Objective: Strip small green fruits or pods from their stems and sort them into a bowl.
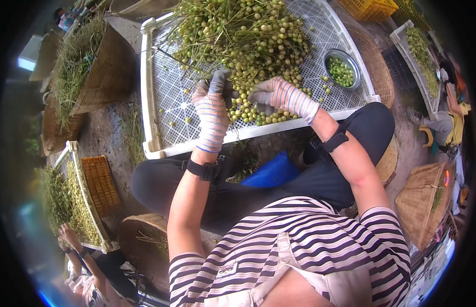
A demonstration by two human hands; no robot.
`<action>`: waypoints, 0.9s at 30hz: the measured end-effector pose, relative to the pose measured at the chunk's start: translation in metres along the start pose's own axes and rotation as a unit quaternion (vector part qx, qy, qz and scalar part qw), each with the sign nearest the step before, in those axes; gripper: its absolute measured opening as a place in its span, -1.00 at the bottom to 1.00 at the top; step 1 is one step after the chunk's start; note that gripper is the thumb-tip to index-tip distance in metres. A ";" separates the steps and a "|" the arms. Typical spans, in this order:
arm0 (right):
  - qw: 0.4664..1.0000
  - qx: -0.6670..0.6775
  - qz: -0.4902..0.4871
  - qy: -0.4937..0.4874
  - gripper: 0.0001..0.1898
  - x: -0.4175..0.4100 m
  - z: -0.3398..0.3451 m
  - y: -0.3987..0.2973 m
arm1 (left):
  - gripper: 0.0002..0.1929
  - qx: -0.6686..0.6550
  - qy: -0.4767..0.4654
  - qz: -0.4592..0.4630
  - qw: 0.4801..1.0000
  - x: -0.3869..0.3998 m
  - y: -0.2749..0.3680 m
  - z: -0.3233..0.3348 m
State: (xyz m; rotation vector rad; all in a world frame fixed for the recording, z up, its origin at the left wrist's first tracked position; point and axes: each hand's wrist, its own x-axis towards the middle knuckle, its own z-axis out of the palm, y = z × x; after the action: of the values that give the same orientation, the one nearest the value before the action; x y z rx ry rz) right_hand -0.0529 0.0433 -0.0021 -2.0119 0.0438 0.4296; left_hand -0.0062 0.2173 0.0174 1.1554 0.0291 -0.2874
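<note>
My left hand [213, 103], in a striped knit glove with grey fingers, is closed around thin green stems at the near edge of a heap of round green-yellow fruits on stems [245, 34]. My right hand [280, 96], gloved alike, is bent over loose fruits [243, 113] just right of it; its fingertips point at the left hand, and what lies between them is hidden. Both hands are over a white plastic mesh tray [173, 111], which carries the heap. A metal bowl [357, 84] of smaller, greener fruits stands at the tray's right side.
Woven baskets stand around, one with stems [103, 73] at left, another [422, 199] at right. An orange crate [100, 184] stands by a second fruit tray [86, 195], where another person's hands [69, 236] work. A yellow crate [366, 8] is beyond. Blue material [272, 170] lies between my legs.
</note>
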 end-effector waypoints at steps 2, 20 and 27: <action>0.980 -0.194 0.033 0.023 -0.59 -0.012 -0.030 -0.009 | -0.77 0.031 0.000 0.005 1.000 -0.006 -0.007 0.000; 0.964 -0.228 -0.067 0.117 -0.61 0.036 -0.026 -0.009 | -0.63 0.108 0.072 0.050 0.990 -0.011 -0.075 -0.009; 0.988 -0.041 -0.149 0.010 -0.77 0.028 -0.042 -0.021 | -0.81 -0.025 -0.117 0.064 0.991 0.019 -0.046 0.023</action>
State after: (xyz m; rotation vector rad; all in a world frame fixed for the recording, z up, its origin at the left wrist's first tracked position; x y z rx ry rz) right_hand -0.0106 0.0202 0.0238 -2.0610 -0.2637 0.2227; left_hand -0.0013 0.1751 -0.0178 1.0623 -0.2415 -0.3057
